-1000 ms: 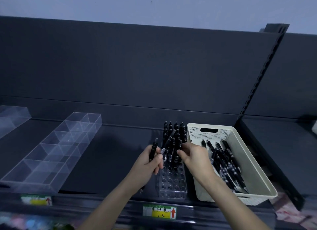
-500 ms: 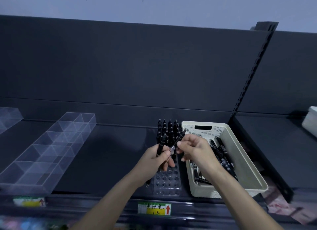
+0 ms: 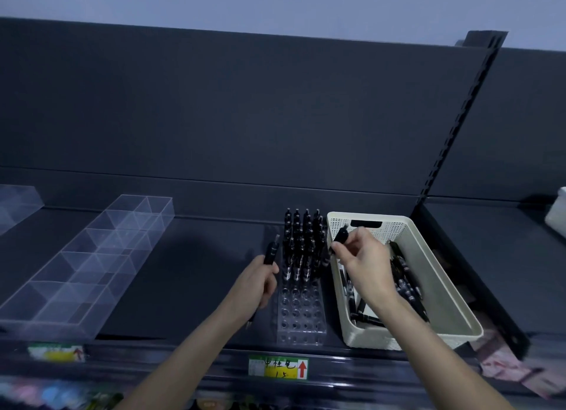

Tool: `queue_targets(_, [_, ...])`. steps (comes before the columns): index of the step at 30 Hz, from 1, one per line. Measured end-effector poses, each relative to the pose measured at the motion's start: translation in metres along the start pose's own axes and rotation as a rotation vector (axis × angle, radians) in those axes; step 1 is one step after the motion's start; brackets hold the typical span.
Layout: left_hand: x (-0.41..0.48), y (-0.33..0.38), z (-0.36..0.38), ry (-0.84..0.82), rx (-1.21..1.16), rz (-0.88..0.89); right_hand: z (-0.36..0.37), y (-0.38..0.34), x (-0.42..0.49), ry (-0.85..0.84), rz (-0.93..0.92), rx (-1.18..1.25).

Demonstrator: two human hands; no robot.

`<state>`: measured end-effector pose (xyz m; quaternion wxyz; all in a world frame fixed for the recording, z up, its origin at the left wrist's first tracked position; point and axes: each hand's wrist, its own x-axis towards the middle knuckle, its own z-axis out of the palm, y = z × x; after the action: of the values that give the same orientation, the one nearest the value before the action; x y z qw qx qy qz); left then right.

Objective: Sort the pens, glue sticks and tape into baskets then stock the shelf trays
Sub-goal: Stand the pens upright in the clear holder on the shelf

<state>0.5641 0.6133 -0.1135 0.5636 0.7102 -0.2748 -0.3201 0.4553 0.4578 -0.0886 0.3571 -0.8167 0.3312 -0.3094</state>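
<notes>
A clear pen rack point(image 3: 301, 314) with rows of holes stands on the dark shelf; several black pens point(image 3: 303, 241) fill its far rows. My left hand point(image 3: 260, 282) grips a black pen point(image 3: 271, 252) upright, just left of the rack. My right hand point(image 3: 364, 259) pinches another black pen point(image 3: 340, 236) above the left rim of a cream basket point(image 3: 428, 268). Several more black pens point(image 3: 407, 284) lie inside that basket, partly hidden by my right arm.
A clear divided tray point(image 3: 92, 265) sits at the left of the shelf, another clear tray point(image 3: 18, 198) at the far left edge. A yellow price label point(image 3: 278, 368) marks the shelf front. A slotted upright point(image 3: 453, 124) divides the neighbouring shelf, where a white container point(image 3: 557, 213) shows.
My hands have moved apart: the right hand carried its pen rightward over the basket rim, and the left hand shifted left of the rack with its pen.
</notes>
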Motion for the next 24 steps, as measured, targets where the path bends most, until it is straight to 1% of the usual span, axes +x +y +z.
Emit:
queue_targets(3, [-0.003, -0.003, -0.004, 0.024, 0.009, 0.035, 0.01, 0.002, 0.0, -0.07, -0.033, -0.162])
queue_targets(6, [-0.005, -0.005, -0.008, 0.02, -0.011, 0.05, 0.019, 0.003, -0.002, -0.126, -0.054, -0.238])
queue_targets(9, [-0.006, -0.008, -0.011, -0.009, -0.036, 0.066, 0.024, 0.005, -0.007, -0.142, -0.065, -0.286])
queue_targets(12, [-0.006, -0.012, -0.013, 0.008, -0.024, 0.074, 0.026, 0.005, -0.007, -0.126, -0.083, -0.336])
queue_targets(14, [-0.004, -0.013, -0.012, 0.022, -0.015, 0.059, 0.027, 0.005, -0.007, -0.118, -0.079, -0.327])
queue_targets(18, [-0.006, -0.013, -0.013, -0.005, -0.025, 0.068, 0.022, 0.004, -0.011, -0.129, -0.054, -0.288])
queue_targets(22, [-0.009, -0.011, -0.011, 0.001, 0.014, 0.124, 0.015, -0.01, -0.018, -0.053, -0.082, -0.132])
queue_targets(24, [-0.008, -0.01, -0.006, 0.008, 0.024, 0.152, 0.017, -0.021, -0.025, -0.117, -0.112, -0.071])
